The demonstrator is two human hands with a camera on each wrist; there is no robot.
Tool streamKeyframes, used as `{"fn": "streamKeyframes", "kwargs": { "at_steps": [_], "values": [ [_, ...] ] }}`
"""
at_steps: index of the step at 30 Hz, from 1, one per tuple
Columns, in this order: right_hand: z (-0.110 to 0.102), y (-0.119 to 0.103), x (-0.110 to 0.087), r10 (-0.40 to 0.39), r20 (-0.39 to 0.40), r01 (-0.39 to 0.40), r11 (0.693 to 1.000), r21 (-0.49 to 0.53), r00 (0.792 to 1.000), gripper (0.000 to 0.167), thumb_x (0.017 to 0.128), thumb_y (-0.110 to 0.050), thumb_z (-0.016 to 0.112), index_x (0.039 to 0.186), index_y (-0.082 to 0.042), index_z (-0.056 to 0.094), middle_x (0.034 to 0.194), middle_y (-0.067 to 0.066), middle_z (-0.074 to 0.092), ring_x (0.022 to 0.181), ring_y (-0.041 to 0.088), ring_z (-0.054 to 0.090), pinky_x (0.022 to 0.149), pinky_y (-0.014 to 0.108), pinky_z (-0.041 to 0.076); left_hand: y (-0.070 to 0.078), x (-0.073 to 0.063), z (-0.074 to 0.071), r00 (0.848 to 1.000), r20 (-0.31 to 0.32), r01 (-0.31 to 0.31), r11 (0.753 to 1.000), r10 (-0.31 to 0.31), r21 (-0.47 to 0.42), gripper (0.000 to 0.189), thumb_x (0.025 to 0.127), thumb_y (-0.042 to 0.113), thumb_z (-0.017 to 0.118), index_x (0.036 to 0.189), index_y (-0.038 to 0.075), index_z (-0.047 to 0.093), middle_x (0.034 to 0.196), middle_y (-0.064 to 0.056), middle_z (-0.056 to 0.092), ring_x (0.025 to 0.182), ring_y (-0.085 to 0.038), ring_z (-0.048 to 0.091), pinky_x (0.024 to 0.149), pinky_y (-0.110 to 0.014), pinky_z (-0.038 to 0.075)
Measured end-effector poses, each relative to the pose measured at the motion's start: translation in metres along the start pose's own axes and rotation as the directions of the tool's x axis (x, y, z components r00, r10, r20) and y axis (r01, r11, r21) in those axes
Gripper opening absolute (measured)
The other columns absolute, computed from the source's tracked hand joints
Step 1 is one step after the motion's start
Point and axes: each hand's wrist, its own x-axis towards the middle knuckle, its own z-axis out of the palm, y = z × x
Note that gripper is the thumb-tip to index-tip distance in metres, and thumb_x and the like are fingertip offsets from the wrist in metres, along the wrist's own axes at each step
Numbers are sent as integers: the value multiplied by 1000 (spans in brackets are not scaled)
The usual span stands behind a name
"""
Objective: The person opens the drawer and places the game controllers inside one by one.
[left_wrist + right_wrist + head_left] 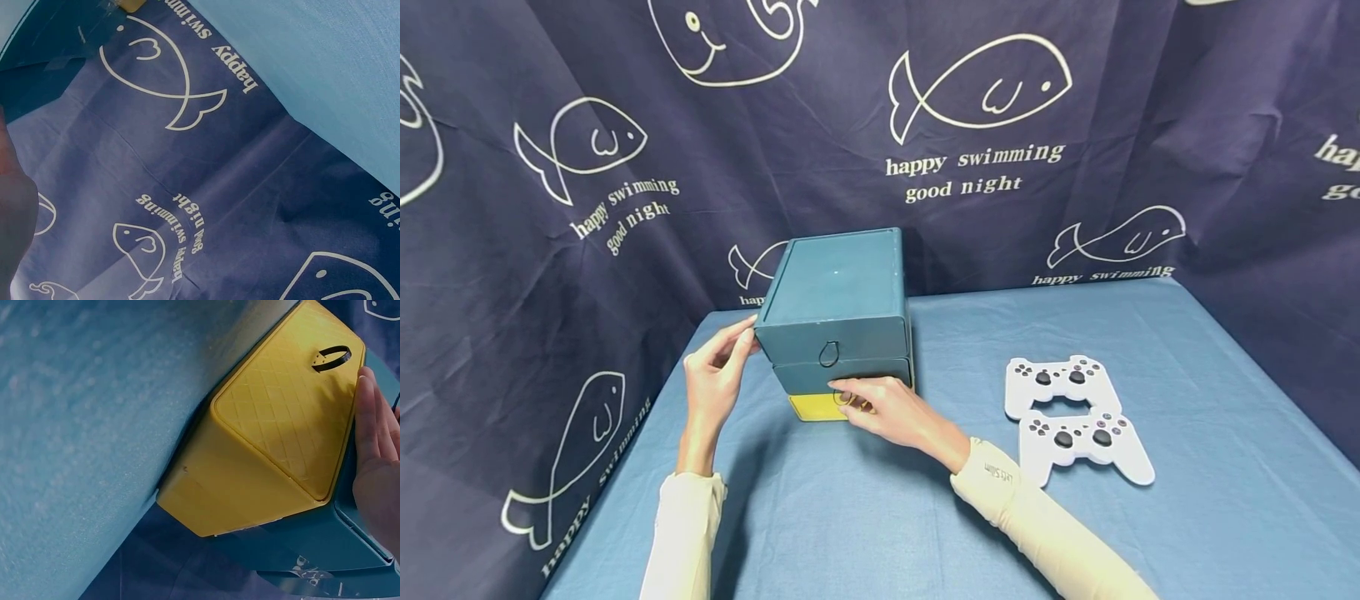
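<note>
A small drawer cabinet (842,279) in teal stands in the middle of the table, with a yellow drawer (281,406) at the bottom. Black loop pulls show on its front: the top drawer's loop pull (828,354) hangs free, as does the yellow drawer's loop pull (332,359). My left hand (715,375) touches the upper left front edge with thumb and fingertips. At the front my right hand (887,407) pinches the middle drawer's loop pull (842,397), its fingers overlapping the yellow drawer. The left wrist view catches only part of that hand.
Two white game controllers lie on the table's right side, the nearer controller (1086,446) overlapping the farther controller (1022,390). A blue cloth (970,333) covers the table. Dark blue curtains (970,242) with fish drawings rise behind and along both sides.
</note>
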Motion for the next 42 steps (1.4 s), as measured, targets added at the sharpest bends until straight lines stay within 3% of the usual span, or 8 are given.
{"fn": "streamKeyframes", "kwargs": {
  "at_steps": [4,12,25,33,42],
  "values": [
    [0,0,0,-16,-9,16,1000,0,1000,31,99,-6,67,129,-2,71,104,5,76,88,8,72,74,28,59,0,0,0,1000,2,3,1000,-3,1,23,100,-1,66,122,-3,75,97,-18,77,80,-14,76,76,-19,57],
    [0,1,-2,-36,-33,37,999,15,999,31,100,-8,68,129,-1,72,120,8,74,97,11,73,75,29,59,-1,0,1,1000,-1,-13,1000,13,0,23,99,-6,66,120,-6,74,98,-22,75,81,-7,74,76,-18,57],
    [0,-1,-3,-5,-34,9,994,111,999,29,100,-7,66,127,2,72,120,9,74,95,8,72,73,21,57,-1,-1,0,1000,0,-14,1000,14,4,24,98,-6,67,120,-5,74,100,-22,75,81,-9,75,76,-18,57],
    [1,-3,-4,32,-29,-27,988,155,999,29,100,-7,66,126,3,72,122,9,73,98,10,72,79,24,59,-2,-2,0,1000,-3,-10,1000,10,21,24,98,-6,67,121,-4,75,100,-21,76,81,-13,76,76,-17,56],
    [2,-5,-6,35,-27,-30,985,171,999,28,101,-8,66,126,2,73,121,9,73,97,8,71,76,23,58,-3,-2,0,1000,-4,-23,999,23,31,24,97,-7,67,120,-5,75,97,-23,75,79,-10,75,75,-16,56]
  ]
}}
